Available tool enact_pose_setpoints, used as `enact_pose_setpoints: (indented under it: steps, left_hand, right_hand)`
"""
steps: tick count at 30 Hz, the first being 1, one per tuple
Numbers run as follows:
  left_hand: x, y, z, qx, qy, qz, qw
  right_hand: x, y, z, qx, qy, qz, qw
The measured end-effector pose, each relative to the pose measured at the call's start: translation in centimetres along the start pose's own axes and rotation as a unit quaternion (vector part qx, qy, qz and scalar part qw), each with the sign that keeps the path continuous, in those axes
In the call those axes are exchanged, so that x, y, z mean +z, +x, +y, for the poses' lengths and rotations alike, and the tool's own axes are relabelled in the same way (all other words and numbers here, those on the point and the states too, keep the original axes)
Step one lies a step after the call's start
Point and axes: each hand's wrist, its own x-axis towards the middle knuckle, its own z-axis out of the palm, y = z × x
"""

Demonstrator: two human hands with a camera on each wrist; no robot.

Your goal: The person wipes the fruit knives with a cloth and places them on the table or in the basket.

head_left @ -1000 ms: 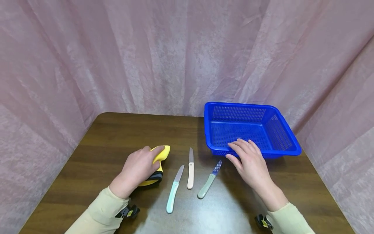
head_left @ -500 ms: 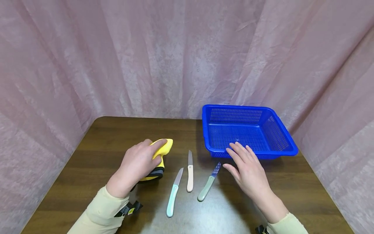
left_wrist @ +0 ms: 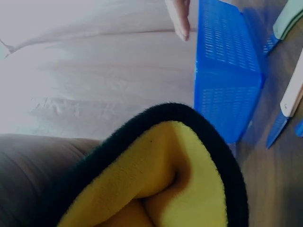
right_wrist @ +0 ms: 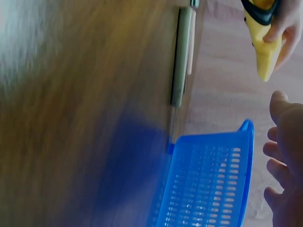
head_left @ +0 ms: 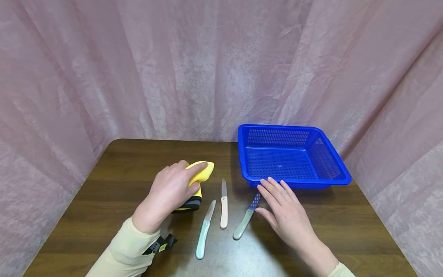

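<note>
In the head view my left hand [head_left: 169, 190] pinches a folded yellow cloth [head_left: 205, 172] with dark edging, raised over the table left of the knives. Its dark border [left_wrist: 177, 111] fills the lower part of the left wrist view. My right hand [head_left: 285, 219] is held over the table with its fingers extended and holds nothing, fingertips by the near rim of the blue basket [head_left: 294, 181]. Close to its thumb lies a sage-green-handled knife [head_left: 243, 225], the blade showing blue with pale dots. Left of that are a cream-handled knife [head_left: 224, 212] and a mint-handled knife [head_left: 202, 239].
The perforated basket stands at the back right of the brown wooden table [head_left: 138, 157]. Pink curtains [head_left: 173, 77] hang behind and at both sides. All the knives lie with their blades pointing away from me.
My left hand has moved right and slightly away from me with the cloth, nearer the knives. My right hand has drifted left and toward me, closer to the green knife. The knives stay put.
</note>
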Motion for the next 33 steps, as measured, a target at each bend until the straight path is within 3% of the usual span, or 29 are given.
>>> enact_pose_setpoints:
  steps: [13,33]
  left_hand:
    - [-0.8,0.1,0.9,0.008,0.005,0.022,0.9997]
    - [-1.0,-0.1,1.3,0.017,0.015,0.011,0.9997]
  right_hand:
    - [1.3,-0.8,-2.6,-0.030,0.004,-0.067,0.9973]
    - [2.8,-1.0,-3.9,-0.047,-0.016,-0.167,0.9847]
